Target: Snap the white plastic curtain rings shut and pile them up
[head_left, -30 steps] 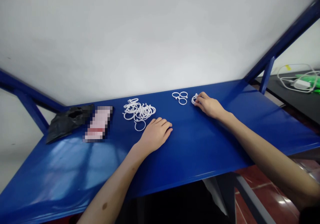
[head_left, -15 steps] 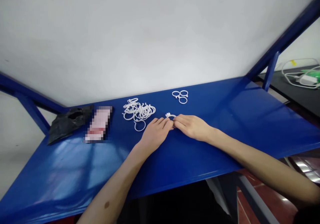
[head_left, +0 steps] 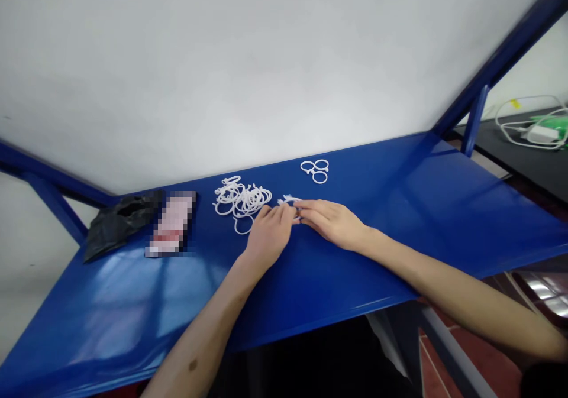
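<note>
Grasping at least 1 white ring (head_left: 290,197) in fingertips of right hand (head_left: 331,223), per head view. Located at middle of blue table (head_left: 337,280), just right of heap of rings (head_left: 244,200). Pointing knobbed end leftward, toward heap; partly covered by fingers, cannot determine long axis. Finding left hand (head_left: 268,232) bent against right fingertips; cannot tell whether gripping ring. Noting 3-ring cluster (head_left: 313,170) beyond hands, near wall (head_left: 284,61).
</note>
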Available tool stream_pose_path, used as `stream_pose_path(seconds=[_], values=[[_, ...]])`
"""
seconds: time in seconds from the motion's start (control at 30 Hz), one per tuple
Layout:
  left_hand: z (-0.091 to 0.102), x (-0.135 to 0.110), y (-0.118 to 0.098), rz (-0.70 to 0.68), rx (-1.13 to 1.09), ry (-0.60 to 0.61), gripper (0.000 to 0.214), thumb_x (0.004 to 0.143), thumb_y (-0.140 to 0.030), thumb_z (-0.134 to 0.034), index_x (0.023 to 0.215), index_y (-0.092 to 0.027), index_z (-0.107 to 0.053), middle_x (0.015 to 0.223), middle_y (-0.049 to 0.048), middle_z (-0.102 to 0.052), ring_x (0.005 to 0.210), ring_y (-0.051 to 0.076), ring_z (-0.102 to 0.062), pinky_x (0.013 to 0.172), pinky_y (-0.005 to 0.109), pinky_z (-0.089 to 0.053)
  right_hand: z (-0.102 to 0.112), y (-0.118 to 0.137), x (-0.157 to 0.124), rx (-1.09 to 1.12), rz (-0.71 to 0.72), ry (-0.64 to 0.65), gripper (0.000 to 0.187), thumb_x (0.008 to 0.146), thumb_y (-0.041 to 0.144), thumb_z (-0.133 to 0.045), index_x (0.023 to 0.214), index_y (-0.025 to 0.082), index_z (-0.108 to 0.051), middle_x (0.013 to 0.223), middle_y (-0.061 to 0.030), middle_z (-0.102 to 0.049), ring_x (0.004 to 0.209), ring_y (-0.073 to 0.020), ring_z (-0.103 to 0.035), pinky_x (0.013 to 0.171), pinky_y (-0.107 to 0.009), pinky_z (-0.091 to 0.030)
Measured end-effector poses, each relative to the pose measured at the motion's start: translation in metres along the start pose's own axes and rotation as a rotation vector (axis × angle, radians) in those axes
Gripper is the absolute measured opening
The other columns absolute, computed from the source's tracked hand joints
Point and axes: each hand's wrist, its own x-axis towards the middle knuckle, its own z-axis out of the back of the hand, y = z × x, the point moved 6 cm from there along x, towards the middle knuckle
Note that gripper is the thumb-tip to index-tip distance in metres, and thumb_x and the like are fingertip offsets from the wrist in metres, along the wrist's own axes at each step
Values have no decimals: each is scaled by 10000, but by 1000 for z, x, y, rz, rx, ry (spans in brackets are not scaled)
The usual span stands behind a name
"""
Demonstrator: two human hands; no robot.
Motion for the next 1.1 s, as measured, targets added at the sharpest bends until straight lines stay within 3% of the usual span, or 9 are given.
stream_pose_path(seconds=[0.07,0.13,0.2,0.27,0.4,0.53,0.73,0.97,1.1], values=[[4,-2,20,70,-6,-32,186,1020,-240,-469,967,-177,-636,834,46,-671,773,196,-619,751,325,-420,8,-24,-2,69,-110,-90,225,1037,271,-474,1216,181,-575,1333,-157,-572,986,-209,-645,780,-362,-578],[8,-5,41,145,-10,-41,199,1014,-239,-468,1000,-180,-658,854,63,-670,834,219,-610,807,337,-447,10,-56,-4,64,-299,-110,256,1019,304,-510,1242,193,-568,1326,-151,-557,991,-221,-654,771,-371,-588],[12,-9,64,267,8,-54,240,1017,-247,-444,1003,-177,-672,924,95,-683,910,246,-596,882,369,-455,1,-86,-3,36,-424,-4,216,1005,309,-530,1157,180,-614,1223,-132,-596,980,-235,-655,780,-376,-585],[14,-12,81,400,43,-29,261,1009,-275,-445,1017,-172,-685,999,125,-688,983,281,-578,922,414,-447,-13,-108,-1,-15,-463,146,206,978,318,-578,1110,171,-639,1196,-132,-605,1029,-270,-635,835,-405,-571],[11,-19,98,615,134,128,306,970,-342,-494,1063,-141,-706,1088,157,-683,1060,355,-539,909,485,-434,-33,-128,2,-71,-481,347,159,974,262,-576,1047,140,-648,1137,-144,-633,1035,-274,-614,906,-399,-521],[15,-21,100,715,175,156,423,960,-478,-497,1062,-134,-720,1133,164,-675,1098,379,-519,919,504,-422,-28,-127,12,-70,-478,329,184,1012,275,-508,1060,164,-646,1102,-121,-664,1018,-257,-614,811,-344,-499],[21,-17,93,698,173,79,380,957,-444,-509,1127,-159,-694,1148,142,-671,1108,354,-526,943,485,-406,-26,-145,41,-75,-552,273,154,969,277,-603,1018,189,-719,1125,-87,-697,1008,-247,-635,736,-317,-471],[20,-12,79,510,78,-50,237,958,-359,-551,1035,-187,-694,1051,121,-707,1051,331,-566,912,480,-416,-47,-169,58,-86,-418,479,104,868,171,-674,911,176,-768,1045,-113,-723,1025,-280,-601,764,-332,-469],[23,-7,67,408,18,-116,156,955,-292,-572,999,-195,-687,1026,95,-717,1040,302,-584,912,452,-448,-35,-147,56,120,-421,329,102,883,212,-647,893,171,-741,951,-90,-731,928,-236,-610,787,-327,-461]])
